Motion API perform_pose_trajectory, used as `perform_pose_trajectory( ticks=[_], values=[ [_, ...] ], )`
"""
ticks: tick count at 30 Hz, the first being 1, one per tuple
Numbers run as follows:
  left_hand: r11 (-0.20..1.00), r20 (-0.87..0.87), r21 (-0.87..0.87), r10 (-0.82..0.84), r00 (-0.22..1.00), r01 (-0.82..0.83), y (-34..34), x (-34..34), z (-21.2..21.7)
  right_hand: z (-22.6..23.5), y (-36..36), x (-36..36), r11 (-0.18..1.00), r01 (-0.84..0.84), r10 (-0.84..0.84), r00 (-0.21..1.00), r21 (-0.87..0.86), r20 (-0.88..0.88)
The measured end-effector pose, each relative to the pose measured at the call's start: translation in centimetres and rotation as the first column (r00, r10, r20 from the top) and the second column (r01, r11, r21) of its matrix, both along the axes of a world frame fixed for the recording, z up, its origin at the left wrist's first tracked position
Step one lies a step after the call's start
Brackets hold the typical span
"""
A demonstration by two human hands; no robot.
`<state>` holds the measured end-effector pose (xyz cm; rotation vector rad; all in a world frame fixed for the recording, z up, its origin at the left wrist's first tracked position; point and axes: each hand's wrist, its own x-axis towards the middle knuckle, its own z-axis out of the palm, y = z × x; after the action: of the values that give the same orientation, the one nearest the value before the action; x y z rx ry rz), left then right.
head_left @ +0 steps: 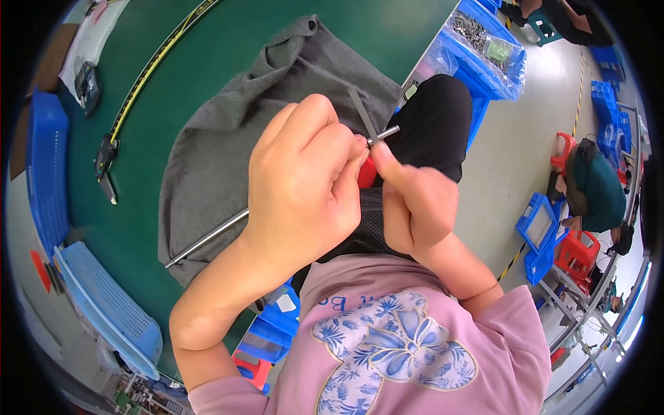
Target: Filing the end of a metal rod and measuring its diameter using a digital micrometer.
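My left hand (304,173) is closed around a thin, shiny metal rod (207,237). One end of the rod lies over the grey cloth (221,149) on the green table; a short tip that looks like its other end shows beyond my fingers, by my right thumb. In my right hand (422,204), closed with the thumb forward, is a narrow flat grey metal strip (361,111), perhaps a file. It crosses the rod near its tip, and the two appear to touch. My fingers hide the middle of the rod and the strip's lower end.
A long caliper (106,160) lies on the green table (200,62), with a small black device (88,86) farther left. Blue baskets (111,304) line the left edge. At the right stands a blue bin (484,52) of small metal parts. Another person (600,187) sits farther right.
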<state>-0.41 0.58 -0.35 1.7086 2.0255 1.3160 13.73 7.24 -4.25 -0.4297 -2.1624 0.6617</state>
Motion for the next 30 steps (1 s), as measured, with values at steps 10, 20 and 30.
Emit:
perform_pose_trajectory(
  ticks=[10,20,30],
  values=[
    [1.0,-0.011,-0.002,-0.002,1.0,0.002,-0.1,0.2,0.1,2.4,0.2,0.4,0.999,-0.016,0.023,0.989,-0.048,0.149],
    [1.0,0.001,0.002,0.001,1.0,-0.001,-0.1,0.2,-0.1,1.7,-0.1,0.9,0.999,-0.025,0.028,0.988,-0.025,0.152],
    [1.0,0.017,-0.001,0.003,1.0,-0.003,-0.1,0.2,-0.2,1.1,-0.8,2.0,0.999,-0.016,0.021,0.992,-0.047,0.124]
  ],
)
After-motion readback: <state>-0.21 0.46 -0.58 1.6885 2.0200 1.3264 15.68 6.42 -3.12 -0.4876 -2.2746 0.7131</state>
